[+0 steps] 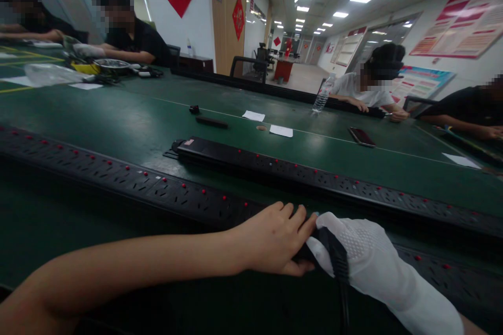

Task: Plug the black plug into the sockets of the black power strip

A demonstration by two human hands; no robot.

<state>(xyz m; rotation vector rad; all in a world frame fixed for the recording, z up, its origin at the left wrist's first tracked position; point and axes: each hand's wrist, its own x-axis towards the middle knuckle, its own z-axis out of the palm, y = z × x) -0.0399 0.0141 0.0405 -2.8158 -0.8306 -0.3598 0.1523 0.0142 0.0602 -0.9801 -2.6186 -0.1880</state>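
A long black power strip (176, 193) with a row of red dots runs across the near side of the table. My bare left hand (273, 241) grips this strip, fingers over its far edge and thumb on the near side. Right beside it, my right hand (363, 251) wears a white dotted glove and is closed on a black plug (334, 254). From the plug a black cord (343, 306) hangs down. The plug is at the strip's face; how far it is pushed in is hidden by my hands. Behind lies a second black power strip (283, 167), touched by neither hand.
On the green table (129, 110) lie a dark bar (211, 122), paper slips (281, 131) and a phone (362, 136). A water bottle (322, 95) stands farther back. People sit across the table; at left are a plastic bag (55, 74) and a round metal dish (112, 65).
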